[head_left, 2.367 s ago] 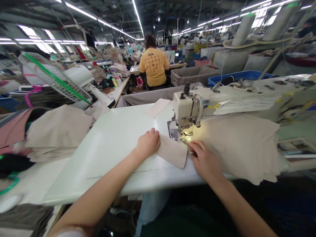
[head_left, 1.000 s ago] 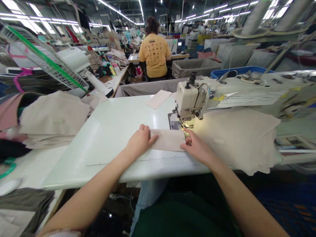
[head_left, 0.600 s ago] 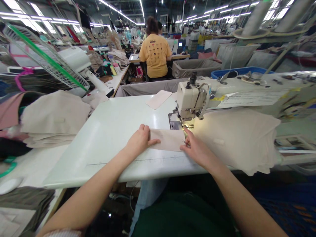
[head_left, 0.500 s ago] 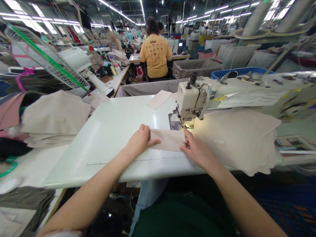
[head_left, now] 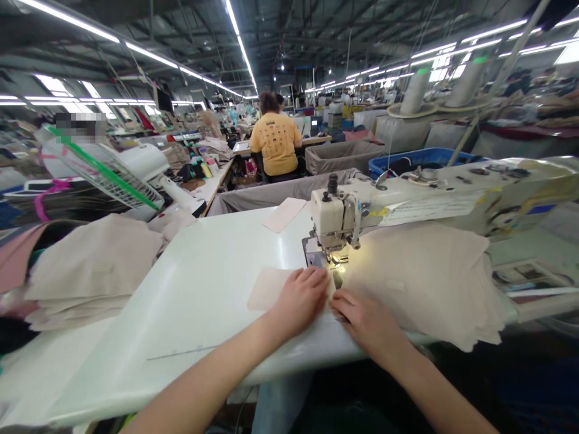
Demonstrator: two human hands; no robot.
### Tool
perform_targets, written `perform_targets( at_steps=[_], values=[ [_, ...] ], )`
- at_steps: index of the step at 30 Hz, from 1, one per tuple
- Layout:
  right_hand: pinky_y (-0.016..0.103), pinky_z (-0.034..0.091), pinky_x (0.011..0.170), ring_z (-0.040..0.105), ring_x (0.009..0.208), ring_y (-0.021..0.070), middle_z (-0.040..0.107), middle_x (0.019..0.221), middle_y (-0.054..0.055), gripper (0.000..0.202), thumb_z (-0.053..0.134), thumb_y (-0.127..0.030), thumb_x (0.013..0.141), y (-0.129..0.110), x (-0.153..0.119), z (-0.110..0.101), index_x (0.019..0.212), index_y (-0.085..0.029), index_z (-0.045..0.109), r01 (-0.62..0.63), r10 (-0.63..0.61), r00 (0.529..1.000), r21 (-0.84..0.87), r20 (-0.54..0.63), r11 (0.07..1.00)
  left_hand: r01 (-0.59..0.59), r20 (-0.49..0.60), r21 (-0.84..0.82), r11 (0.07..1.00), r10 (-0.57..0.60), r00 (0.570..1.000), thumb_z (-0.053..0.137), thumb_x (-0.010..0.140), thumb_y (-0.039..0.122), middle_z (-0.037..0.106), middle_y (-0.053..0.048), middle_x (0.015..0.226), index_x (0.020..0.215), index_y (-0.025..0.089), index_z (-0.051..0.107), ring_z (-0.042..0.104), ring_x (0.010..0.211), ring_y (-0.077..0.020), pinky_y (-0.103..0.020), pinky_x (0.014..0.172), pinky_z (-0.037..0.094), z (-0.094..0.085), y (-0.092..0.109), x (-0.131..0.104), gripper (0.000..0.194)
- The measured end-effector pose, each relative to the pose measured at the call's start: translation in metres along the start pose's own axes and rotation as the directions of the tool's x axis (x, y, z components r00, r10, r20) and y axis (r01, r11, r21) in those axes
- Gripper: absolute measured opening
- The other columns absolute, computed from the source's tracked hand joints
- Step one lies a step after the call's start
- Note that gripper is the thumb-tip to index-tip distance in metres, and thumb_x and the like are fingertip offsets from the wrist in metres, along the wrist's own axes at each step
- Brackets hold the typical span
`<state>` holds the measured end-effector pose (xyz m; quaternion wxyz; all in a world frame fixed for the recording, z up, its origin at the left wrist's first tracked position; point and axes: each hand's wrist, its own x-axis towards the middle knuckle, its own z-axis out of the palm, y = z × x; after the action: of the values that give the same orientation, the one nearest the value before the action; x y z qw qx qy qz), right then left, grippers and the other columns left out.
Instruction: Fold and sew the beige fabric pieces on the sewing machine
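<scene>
Moved since the earlier frame: left hand [head_left: 304, 296], slid rightward from the left end of the beige cloth strip [head_left: 266, 290] onto its right part, closer to right hand [head_left: 364, 316]. Left to right: fan [head_left: 108, 172] with green rim, tilted; nearer, heap of folded beige cloth [head_left: 97, 256]. Next, white table [head_left: 199, 265]; on it, cloth strip lying flat, left end uncovered, right part under left hand. Left fingers pressed together, bent over cloth; cannot tell whether gripping. Farther back on table, loose beige piece [head_left: 284, 215]; beyond, person in yellow shirt [head_left: 275, 143], back turned. Then sewing machine [head_left: 337, 220], lamp lit at needle. Right hand in front of needle, near right end of strip; thumb and forefinger drawn together, cannot tell on what. Rightmost, stack of beige cloth [head_left: 420, 280], just beside right hand.
</scene>
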<state>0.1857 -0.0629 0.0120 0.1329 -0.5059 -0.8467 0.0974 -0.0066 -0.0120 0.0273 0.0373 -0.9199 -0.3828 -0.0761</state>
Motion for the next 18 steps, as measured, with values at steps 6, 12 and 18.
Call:
perform_targets(
  at_steps=[6, 12, 18],
  values=[
    [0.028, 0.048, 0.068, 0.070, 0.087, 0.0191, 0.070, 0.117, 0.005, 0.021, 0.052, -0.015, 0.097, 0.006, 0.013, -0.010, 0.106, -0.022, 0.070, -0.110, 0.110, 0.994, -0.034, 0.008, 0.993, 0.030, 0.020, -0.029, 0.999, -0.030, 0.999, 0.050, 0.100, 0.027, 0.062, -0.011, 0.131, 0.127, 0.017, 0.057, 0.056, 0.121, -0.0281, -0.044, 0.099, 0.047, 0.013, -0.005, 0.025, 0.030],
    [0.027, 0.044, 0.067, 0.070, 0.084, 0.0177, 0.071, 0.106, 0.004, 0.020, 0.052, -0.013, 0.096, 0.009, 0.013, -0.013, 0.097, -0.020, 0.070, -0.156, 0.158, 0.986, -0.039, 0.053, 0.987, 0.059, 0.017, -0.029, 0.998, -0.059, 0.998, 0.050, 0.099, 0.028, 0.060, -0.011, 0.129, 0.129, 0.019, 0.056, 0.055, 0.121, -0.0271, -0.042, 0.100, 0.048, 0.012, -0.002, 0.028, 0.032],
    [0.028, 0.045, 0.069, 0.070, 0.089, 0.0188, 0.069, 0.116, 0.004, 0.019, 0.053, -0.016, 0.098, 0.011, 0.013, -0.011, 0.106, -0.021, 0.069, -0.153, 0.155, 0.987, -0.049, 0.045, 0.987, 0.081, 0.013, -0.036, 0.996, -0.081, 0.997, 0.048, 0.100, 0.029, 0.059, -0.012, 0.128, 0.129, 0.018, 0.057, 0.055, 0.120, -0.0280, -0.042, 0.101, 0.048, 0.016, -0.005, 0.032, 0.032]
  ],
)
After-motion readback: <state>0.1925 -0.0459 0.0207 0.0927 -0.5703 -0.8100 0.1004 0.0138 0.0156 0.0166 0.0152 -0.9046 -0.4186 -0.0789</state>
